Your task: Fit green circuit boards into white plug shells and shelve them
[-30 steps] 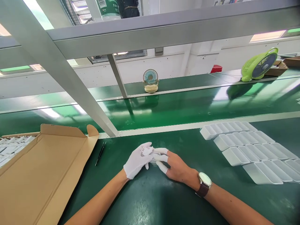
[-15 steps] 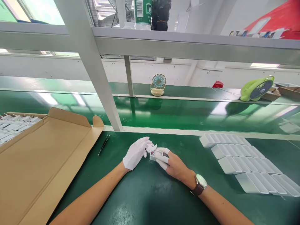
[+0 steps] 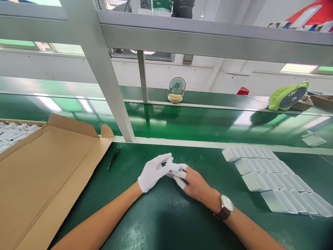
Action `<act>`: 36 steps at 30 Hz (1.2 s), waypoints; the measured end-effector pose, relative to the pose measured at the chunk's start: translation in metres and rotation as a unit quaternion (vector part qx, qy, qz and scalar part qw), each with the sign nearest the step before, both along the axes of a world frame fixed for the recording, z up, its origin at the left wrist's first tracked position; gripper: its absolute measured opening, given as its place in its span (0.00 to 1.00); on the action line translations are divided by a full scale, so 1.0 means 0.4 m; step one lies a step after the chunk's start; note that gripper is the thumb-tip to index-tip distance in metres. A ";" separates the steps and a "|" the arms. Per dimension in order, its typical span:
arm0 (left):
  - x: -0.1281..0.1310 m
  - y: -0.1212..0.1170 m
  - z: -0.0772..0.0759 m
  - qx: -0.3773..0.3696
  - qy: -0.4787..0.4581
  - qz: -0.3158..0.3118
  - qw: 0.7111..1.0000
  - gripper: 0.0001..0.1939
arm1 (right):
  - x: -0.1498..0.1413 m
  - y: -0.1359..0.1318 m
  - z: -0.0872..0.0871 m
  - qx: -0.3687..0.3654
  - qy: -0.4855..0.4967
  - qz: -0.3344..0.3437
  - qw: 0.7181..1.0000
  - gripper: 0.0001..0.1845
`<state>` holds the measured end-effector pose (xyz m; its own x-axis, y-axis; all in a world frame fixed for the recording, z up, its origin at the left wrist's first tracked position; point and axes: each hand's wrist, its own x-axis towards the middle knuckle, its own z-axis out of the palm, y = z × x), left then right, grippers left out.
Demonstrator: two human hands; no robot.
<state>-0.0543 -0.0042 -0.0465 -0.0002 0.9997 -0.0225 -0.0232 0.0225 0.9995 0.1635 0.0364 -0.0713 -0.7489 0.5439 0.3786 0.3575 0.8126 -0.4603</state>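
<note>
My left hand (image 3: 154, 172), in a white glove, is closed with thumb and fingers on a small white plastic part (image 3: 173, 167). Facing it, my right hand (image 3: 191, 180) wears white finger covers and grips the same part from the right side. A greyish-white edge (image 3: 170, 175) of the piece shows below the fingers; most of it is hidden by both hands. The two hands meet over the middle of the green bench. Tweezers (image 3: 113, 158) lie apart from my left hand, beside the cardboard box.
An open cardboard box (image 3: 52, 166) with several white parts (image 3: 15, 133) covers the left side. White divided trays (image 3: 270, 180) stand in rows at the right. A metal post (image 3: 104, 76) rises at the bench's back edge. Beyond are a small fan (image 3: 177, 85) and a green fan (image 3: 288, 96).
My left fingers have closed over the part, and its flap-like white piece now lies lower against the rest. My right hand keeps its hold. The view has tilted slightly downward.
</note>
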 end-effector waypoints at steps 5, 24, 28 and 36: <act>0.011 0.004 0.003 -0.026 0.009 0.045 0.999 0.17 | 0.011 0.001 0.008 -0.042 0.006 -0.025 0.999 0.25; 0.032 -0.019 -0.033 0.100 0.199 0.016 0.975 0.36 | 0.009 0.028 0.008 -0.574 0.352 -0.030 0.739 0.20; 0.063 -0.034 -0.031 0.133 0.250 -0.011 0.959 0.32 | 0.008 0.025 0.028 -0.630 0.351 0.015 0.692 0.19; 0.074 -0.037 -0.032 0.159 0.288 0.004 0.944 0.26 | 0.008 0.019 0.014 -0.675 0.329 0.020 0.660 0.19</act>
